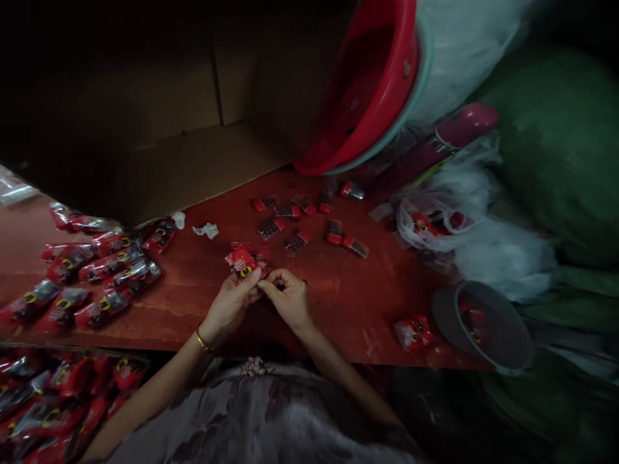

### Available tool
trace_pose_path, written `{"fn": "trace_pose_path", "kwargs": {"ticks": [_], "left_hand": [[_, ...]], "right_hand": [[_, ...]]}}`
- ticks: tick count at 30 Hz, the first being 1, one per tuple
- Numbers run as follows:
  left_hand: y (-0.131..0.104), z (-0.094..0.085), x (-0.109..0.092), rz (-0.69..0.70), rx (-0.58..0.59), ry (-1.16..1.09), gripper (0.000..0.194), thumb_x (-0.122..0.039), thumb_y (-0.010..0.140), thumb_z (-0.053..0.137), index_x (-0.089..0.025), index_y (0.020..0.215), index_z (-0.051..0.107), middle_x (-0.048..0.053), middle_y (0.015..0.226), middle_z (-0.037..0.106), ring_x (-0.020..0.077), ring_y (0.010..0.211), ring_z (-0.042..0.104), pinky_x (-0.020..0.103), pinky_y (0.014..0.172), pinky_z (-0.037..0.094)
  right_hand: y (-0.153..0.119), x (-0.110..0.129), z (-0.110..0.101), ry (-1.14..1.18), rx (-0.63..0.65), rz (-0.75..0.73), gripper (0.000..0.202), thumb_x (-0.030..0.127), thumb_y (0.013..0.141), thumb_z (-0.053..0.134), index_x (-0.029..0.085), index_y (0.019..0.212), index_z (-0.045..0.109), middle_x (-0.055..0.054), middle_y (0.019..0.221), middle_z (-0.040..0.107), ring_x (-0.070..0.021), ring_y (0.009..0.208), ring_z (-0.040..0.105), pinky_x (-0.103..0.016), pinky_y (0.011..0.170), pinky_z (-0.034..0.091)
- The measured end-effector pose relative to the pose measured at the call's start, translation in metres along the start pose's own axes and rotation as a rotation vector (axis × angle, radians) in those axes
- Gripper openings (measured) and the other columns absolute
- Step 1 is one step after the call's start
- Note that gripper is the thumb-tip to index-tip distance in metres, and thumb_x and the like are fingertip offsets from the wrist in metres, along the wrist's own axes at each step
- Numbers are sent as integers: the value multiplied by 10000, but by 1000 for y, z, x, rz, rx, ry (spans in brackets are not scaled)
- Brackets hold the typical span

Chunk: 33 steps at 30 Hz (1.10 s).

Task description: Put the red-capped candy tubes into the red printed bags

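Observation:
My left hand (235,298), with a gold bangle at the wrist, is closed on a small bunch of red printed cards (242,258) bearing a yellow-and-black emblem. Against their lower right edge, my right hand (289,299) is pinched, thumb against forefinger, touching the left fingertips; what lies in the pinch is too small to make out. Beyond both hands, several small clear containers with red caps (297,243) lie scattered on the red tabletop (338,309). To the left sits a loose pile of filled red packets (104,309) with the same emblem.
A large open cardboard box (193,154) stands at the back left. Behind the containers lean a red basin (406,77) and a purple flask (464,125). On the right are a plastic bag (503,258), a grey tub (445,312) and a red packet (413,332). More packets (58,406) fill the lower left.

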<state>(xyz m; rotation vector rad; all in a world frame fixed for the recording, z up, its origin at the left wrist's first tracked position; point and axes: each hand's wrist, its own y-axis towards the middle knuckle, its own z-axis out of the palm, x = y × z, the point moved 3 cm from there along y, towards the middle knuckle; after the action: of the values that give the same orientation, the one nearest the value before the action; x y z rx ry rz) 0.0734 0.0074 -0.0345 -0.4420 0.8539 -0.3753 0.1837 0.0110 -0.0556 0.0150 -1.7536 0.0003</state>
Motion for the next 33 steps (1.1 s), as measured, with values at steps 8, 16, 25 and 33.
{"fn": "trace_pose_path", "kwargs": {"ticks": [8,16,25,33], "left_hand": [[-13,-72,-103,401,-432,-322,304,-378,923,414,-169,849,622,34,874,710,110,838,665,229,783,521],[1,-29,-66,643,-205,902,376,-415,704,695,-208,1017,683,91,1107,676,274,1104,587,416,987,430],[46,2,-20,816,-72,1954,277,-313,865,508,-247,1064,689,96,1293,567,355,1338,323,604,1085,199],[50,7,-20,877,-121,1906,255,-260,873,483,-258,973,717,59,1199,637,334,1301,392,591,1071,233]], "right_hand": [[40,-3,-42,-914,-70,-205,445,352,900,426,123,1273,505,-143,1394,452,-336,1320,319,-566,1064,243],[23,-23,-48,-963,-78,-301,415,366,901,427,121,1218,537,-146,1387,458,-315,1357,268,-607,1067,205],[0,-16,-37,-854,-172,-501,252,299,904,463,155,1028,629,-109,1203,617,-260,1258,443,-515,1082,259],[-1,-5,-34,-757,-246,-577,197,264,889,495,178,952,661,-86,1104,673,-252,1159,531,-492,1042,308]]}}
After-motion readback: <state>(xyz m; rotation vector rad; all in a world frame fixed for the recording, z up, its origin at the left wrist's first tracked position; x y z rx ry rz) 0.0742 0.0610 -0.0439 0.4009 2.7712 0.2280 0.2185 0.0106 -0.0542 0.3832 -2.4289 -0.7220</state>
